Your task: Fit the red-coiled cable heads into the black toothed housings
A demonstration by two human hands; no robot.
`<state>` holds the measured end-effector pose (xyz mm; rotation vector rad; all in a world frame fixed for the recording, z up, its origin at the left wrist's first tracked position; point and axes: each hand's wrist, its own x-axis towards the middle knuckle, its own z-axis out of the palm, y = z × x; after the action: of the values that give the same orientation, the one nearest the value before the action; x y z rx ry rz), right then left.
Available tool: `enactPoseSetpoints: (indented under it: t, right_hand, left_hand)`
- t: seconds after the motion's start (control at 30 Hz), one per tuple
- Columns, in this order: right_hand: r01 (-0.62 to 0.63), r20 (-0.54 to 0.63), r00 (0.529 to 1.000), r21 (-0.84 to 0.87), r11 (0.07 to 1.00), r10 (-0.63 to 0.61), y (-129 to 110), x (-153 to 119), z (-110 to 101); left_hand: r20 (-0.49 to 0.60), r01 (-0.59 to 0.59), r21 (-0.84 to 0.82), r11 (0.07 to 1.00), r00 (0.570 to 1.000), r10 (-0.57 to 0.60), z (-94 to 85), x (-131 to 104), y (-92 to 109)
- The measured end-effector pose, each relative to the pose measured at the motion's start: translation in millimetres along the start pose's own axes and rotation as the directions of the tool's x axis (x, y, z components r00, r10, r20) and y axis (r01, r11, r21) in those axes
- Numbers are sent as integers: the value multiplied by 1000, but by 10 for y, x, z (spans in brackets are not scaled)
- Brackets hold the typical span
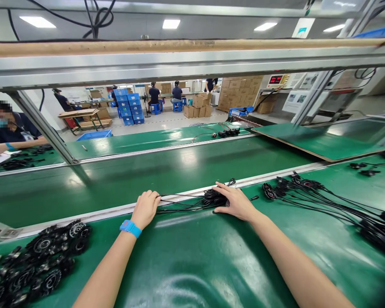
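A bundle of black cables [214,197] lies along the white rail at the bench's inner edge. My left hand [146,208], with a blue band on its wrist, is closed around the left ends of the cables; its fingertips are partly hidden. Over the coiled right part of the bundle rests my right hand [237,202], thumb and fingers spread apart. A short cable end with a connector [254,198] sticks out to the right of that hand.
A heap of round black parts [45,246] covers the bench's left side. More black cables with round heads [303,188] lie to the right. Beyond the rail runs a green conveyor belt [167,171]. A metal shelf beam [179,64] crosses above. A co-worker [16,128] sits at far left.
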<state>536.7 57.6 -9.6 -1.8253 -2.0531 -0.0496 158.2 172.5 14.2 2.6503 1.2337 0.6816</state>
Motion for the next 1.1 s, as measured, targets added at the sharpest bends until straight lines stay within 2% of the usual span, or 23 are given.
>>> enactPoseSetpoints:
  t: [0.13,0.27,0.4,0.57,0.63,0.73,0.83,1.0,1.1]
  right_hand:
    - [-29,191,981,24,999,23,-3,201,-99]
    - [-88,307,949,48,995,69,-67,267,-186]
    - [-158,371,920,64,985,124,-136,30,-343]
    - [-167,461,885,164,972,74,-157,-473,-613]
    - [-157,462,886,236,959,31,-130,-605,-707]
    - [-152,411,912,300,942,16,-77,-688,-776]
    - [-150,352,935,297,943,37,-78,-695,-781]
    - [-111,268,963,253,961,41,-220,-690,-819]
    - [-90,218,975,224,970,40,-268,-684,-828]
  left_hand:
    - [25,-39,22,999,999,38,125,116,-130]
    - [87,-19,26,999,996,17,162,-48,-55]
    - [195,23,-17,1000,981,-19,63,-360,142]
    - [403,68,-173,983,915,8,-88,-808,396]
    - [445,98,-219,971,895,10,-133,-913,436]
    - [427,126,-223,967,904,-20,-165,-946,425]
    - [376,138,-191,972,925,-58,-152,-904,379]
    - [332,126,-160,979,941,-67,-109,-905,318]
    - [287,107,-144,984,956,-62,-156,-934,300]
